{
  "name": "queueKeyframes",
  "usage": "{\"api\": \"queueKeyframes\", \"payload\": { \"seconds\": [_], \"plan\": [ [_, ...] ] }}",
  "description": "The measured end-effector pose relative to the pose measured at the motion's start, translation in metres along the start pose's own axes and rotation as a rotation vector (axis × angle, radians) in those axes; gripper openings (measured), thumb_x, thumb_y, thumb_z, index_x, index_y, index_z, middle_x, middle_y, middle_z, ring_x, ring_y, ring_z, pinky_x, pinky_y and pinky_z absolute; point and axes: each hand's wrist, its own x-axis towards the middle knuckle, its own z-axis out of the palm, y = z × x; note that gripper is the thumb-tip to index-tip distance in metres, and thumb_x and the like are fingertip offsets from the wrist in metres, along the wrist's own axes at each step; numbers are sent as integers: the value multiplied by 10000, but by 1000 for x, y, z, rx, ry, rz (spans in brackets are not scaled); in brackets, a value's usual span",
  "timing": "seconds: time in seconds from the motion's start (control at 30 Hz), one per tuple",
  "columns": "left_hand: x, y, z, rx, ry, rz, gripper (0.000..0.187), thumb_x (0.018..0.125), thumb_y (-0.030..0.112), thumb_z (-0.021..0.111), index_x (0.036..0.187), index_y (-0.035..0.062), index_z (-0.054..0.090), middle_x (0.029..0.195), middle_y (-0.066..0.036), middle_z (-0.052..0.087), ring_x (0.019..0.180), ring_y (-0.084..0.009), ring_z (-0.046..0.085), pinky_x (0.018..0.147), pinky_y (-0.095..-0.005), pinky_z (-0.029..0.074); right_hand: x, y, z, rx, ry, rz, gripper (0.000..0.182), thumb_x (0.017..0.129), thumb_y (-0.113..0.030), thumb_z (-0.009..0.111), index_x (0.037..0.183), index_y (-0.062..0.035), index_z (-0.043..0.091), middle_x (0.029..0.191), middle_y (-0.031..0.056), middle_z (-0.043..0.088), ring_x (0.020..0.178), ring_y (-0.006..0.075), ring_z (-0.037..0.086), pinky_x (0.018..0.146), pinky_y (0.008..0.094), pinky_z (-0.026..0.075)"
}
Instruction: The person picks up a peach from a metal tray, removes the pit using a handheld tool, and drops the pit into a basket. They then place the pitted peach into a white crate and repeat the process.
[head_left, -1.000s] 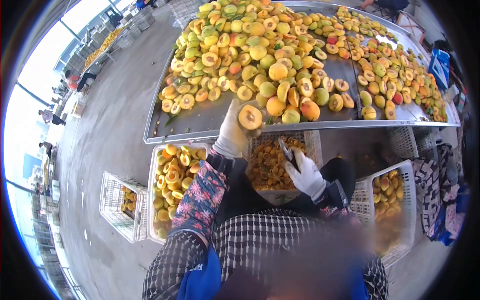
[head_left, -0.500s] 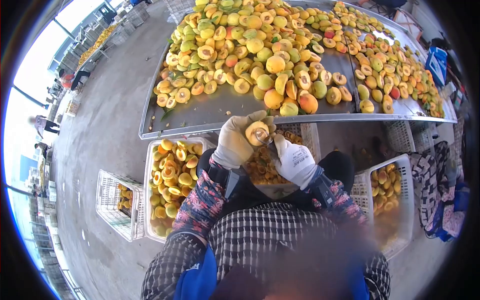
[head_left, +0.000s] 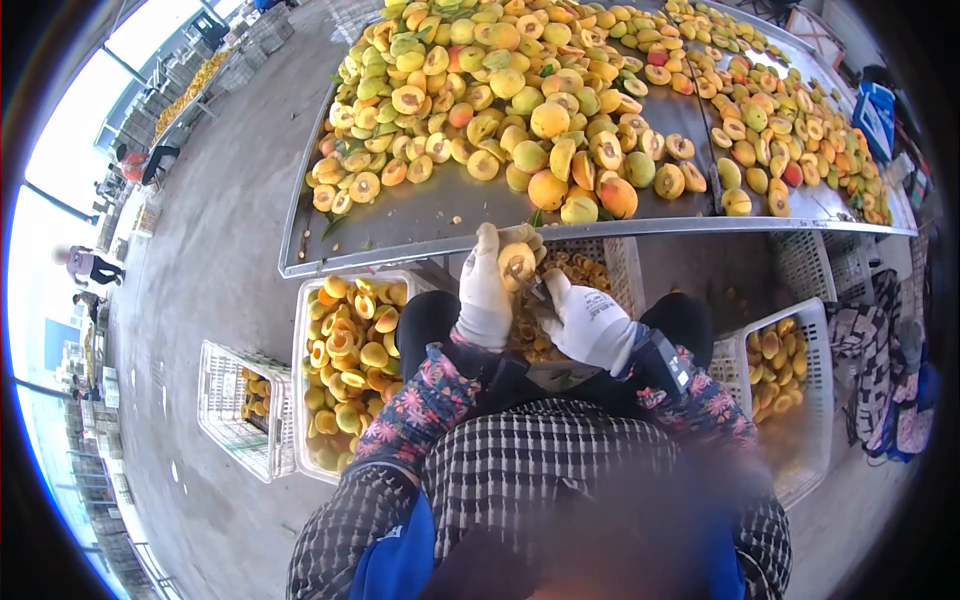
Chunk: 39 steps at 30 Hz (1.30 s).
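My left hand (head_left: 486, 298), in a pale work glove, is closed around a halved yellow peach (head_left: 516, 264). The peach's cut face is turned up and has a brownish centre. A white glove covers my right hand (head_left: 594, 328), whose fingers are wrapped round a small metal pitting tool (head_left: 541, 290). Most of the tool is hidden by the fingers; its visible end lies right at the lower right edge of the peach half. Both hands are over a white crate (head_left: 627, 272) of peach pieces between my knees, just in front of the table edge.
A metal table (head_left: 420, 215) bears a large heap of whole and halved peaches (head_left: 490, 90). On my left stand a crate of peach halves (head_left: 345, 360) and a second white crate (head_left: 240, 430). Another crate (head_left: 818, 370) is on my right. People (head_left: 92, 265) are far off at left.
My left hand has turned more upright, tilting the peach half's cut face. The metal tool has drawn back from over the cut face to the fruit's edge.
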Motion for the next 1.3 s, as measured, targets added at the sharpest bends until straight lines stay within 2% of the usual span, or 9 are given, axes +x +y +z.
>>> {"api": "queueKeyframes", "payload": {
  "seconds": [0.17, 0.3, 0.53, 0.67, 0.77, 0.87, 0.97, 1.0, 1.3],
  "plan": [
    [6, 6, -8, -219, -109, -202, 487, 994, 488, 419, 946, 31, 582, 943, -134, 639, 923, -312, 630, 857, -491, 516, -2, 6, 8, -168, 99, -65, 336, 886, -211, 558, 1102, 17, 439, 793, 235, 640, 726, 418, 628, 650, 470, 501],
    [2, -4, -9, 87, 56, -62, 540, 998, 500, 402, 812, 19, 559, 877, -151, 626, 793, -289, 638, 744, -411, 556, -5, -4, 13, -26, -21, 42, 346, 901, -228, 548, 1106, 29, 441, 856, 264, 638, 778, 434, 626, 675, 487, 489],
    [3, -5, -16, 399, -192, 131, 531, 993, 463, 454, 811, -19, 582, 826, -160, 655, 748, -246, 649, 684, -345, 536, -5, 19, 23, 302, 3, -50, 364, 906, -241, 561, 1103, 49, 464, 848, 286, 630, 823, 460, 616, 719, 497, 474],
    [20, -2, -24, 474, -232, -157, 518, 958, 476, 526, 786, -8, 594, 830, -158, 666, 735, -237, 649, 684, -339, 524, -6, -2, 4, 32, -164, 128, 391, 898, -234, 576, 1141, 53, 470, 874, 299, 627, 853, 468, 611, 744, 498, 470],
    [22, 0, -29, 540, -311, -153, 499, 939, 476, 561, 779, 4, 586, 819, -155, 653, 743, -246, 648, 683, -352, 525, -7, 32, 45, 214, 77, -109, 375, 919, -226, 564, 1165, 35, 453, 769, 208, 634, 683, 367, 636, 622, 422, 487],
    [23, -8, -32, 408, -315, -126, 473, 933, 463, 577, 760, 23, 564, 799, -149, 633, 735, -258, 640, 674, -367, 526, -5, 11, 14, 937, -332, 360, 272, 948, -212, 544, 1125, -21, 465, 644, 63, 553, 489, 182, 543, 464, 303, 424],
    [18, -6, -23, 229, -266, -209, 451, 931, 451, 585, 752, 39, 539, 777, -138, 614, 713, -270, 630, 660, -389, 524, -8, 12, 10, 1334, -398, 460, 178, 972, -209, 520, 1079, -73, 476, 610, -31, 444, 425, 62, 408, 389, 221, 323],
    [18, -6, -22, 160, -269, -220, 448, 928, 459, 590, 772, 40, 585, 791, -120, 642, 686, -235, 650, 650, -333, 531, -9, 12, 10, 1389, -381, 504, 147, 971, -207, 519, 1056, -93, 483, 601, -23, 442, 404, 82, 402, 364, 238, 303],
    [17, -14, -19, -370, -99, -394, 344, 945, 450, 562, 783, 147, 552, 852, -40, 613, 818, -244, 618, 746, -387, 537, -25, 16, 5, 1748, -445, 407, 182, 981, -225, 517, 1077, -70, 504, 597, -13, 400, 401, 91, 376, 361, 225, 281]
  ]
}}
